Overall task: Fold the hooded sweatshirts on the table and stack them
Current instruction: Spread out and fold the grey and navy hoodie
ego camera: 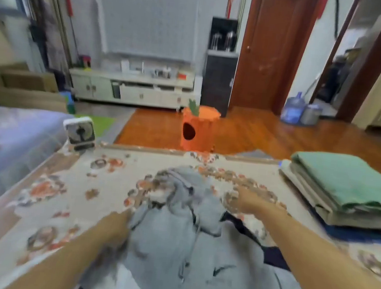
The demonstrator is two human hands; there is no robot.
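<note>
A grey hooded sweatshirt (187, 244) is seen lying crumpled and unfolded on the near middle of the table (65, 192), its hood bunched toward the far side and its drawcords trailing down the front; a dark garment (274, 256) is partly shown beneath its right edge. The left hand (115, 228) is placed at the sweatshirt's left edge, but the picture is blurred there and whether cloth is gripped cannot be told. The right hand (241, 201) is stretched out past the hood, its fingers seemingly spread over the tablecloth; how far it is opened cannot be told either. The table is covered with a pale cloth printed with orange and brown flowers. A small white fan (79, 133) is set at the far left corner, and folded clothes (345, 190), green on top, are stacked at the right. Beyond, an orange carrot-shaped stool (198, 128) is seen on a wooden floor, with a low white cabinet (132, 87) against the wall.
</note>
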